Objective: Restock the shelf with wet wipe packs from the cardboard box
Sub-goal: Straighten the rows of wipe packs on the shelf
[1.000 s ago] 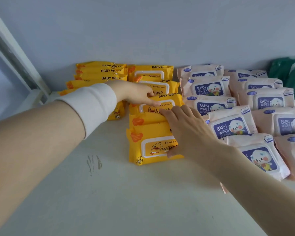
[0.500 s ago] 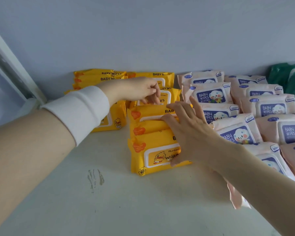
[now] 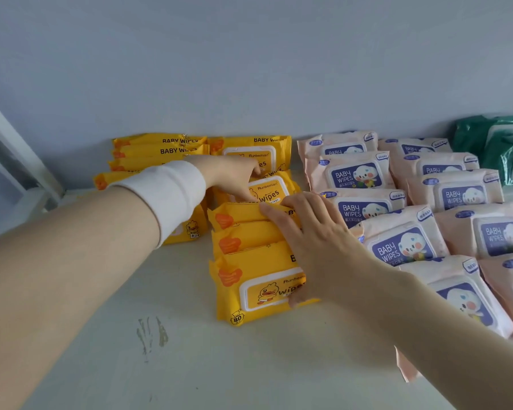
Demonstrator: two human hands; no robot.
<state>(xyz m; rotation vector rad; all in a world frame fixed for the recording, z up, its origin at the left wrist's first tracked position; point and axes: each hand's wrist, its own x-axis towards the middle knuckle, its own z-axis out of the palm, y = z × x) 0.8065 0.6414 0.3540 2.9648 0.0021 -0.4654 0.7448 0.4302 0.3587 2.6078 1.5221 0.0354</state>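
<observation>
Yellow baby wipe packs stand in two rows on the white shelf (image 3: 166,368). My left hand (image 3: 234,177), with a white cuff at the wrist, reaches into the middle row and holds the upper left edge of a yellow pack (image 3: 274,190) near the back. My right hand (image 3: 311,241) lies flat with straight fingers across the front yellow packs (image 3: 255,294), thumb at the foremost pack's lower edge. The cardboard box is out of view.
A second yellow row (image 3: 160,149) stands to the left, partly behind my left forearm. Rows of pink packs (image 3: 397,247) fill the shelf to the right, with green packs (image 3: 498,149) at the far right. A white upright (image 3: 9,149) bounds the left.
My left hand has moved from a pack in the middle of the row to one further back. My right hand has stayed flat on the front packs.
</observation>
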